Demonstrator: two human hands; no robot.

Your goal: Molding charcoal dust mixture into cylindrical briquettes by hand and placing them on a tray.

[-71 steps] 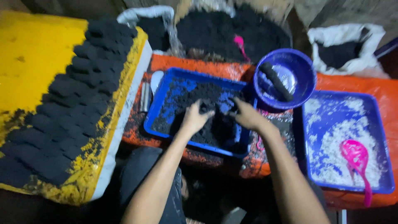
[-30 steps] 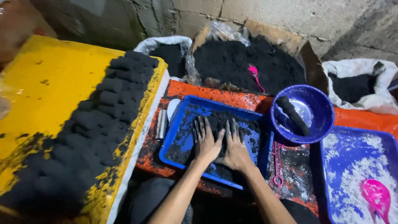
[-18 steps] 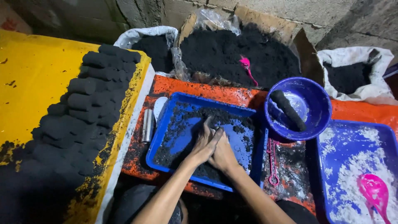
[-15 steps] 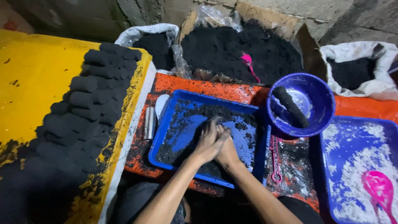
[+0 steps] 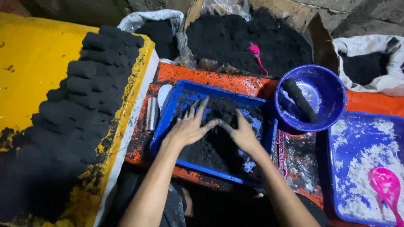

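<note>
My left hand (image 5: 188, 127) and my right hand (image 5: 243, 134) lie flat, fingers spread, on a mound of black powder (image 5: 214, 143) inside a blue rectangular tray (image 5: 168, 112) in front of me. The fingertips of both hands meet above the mound. Neither hand grips anything; both palms press on the black powder and are smeared with it.
Rows of black cylindrical briquettes (image 5: 90, 90) lie on a yellow board (image 5: 29, 80) at left. A metal tube (image 5: 151, 113) lies beside the tray. A blue bowl (image 5: 328, 94) holds a black stick. At right is a blue tray of white powder (image 5: 362, 168) with a pink scoop (image 5: 387, 189). Sacks of black powder (image 5: 248, 38) stand behind.
My hands were pressed together over the powder; now they have parted and lie flat with fingers spread on the mound. The view has shifted slightly.
</note>
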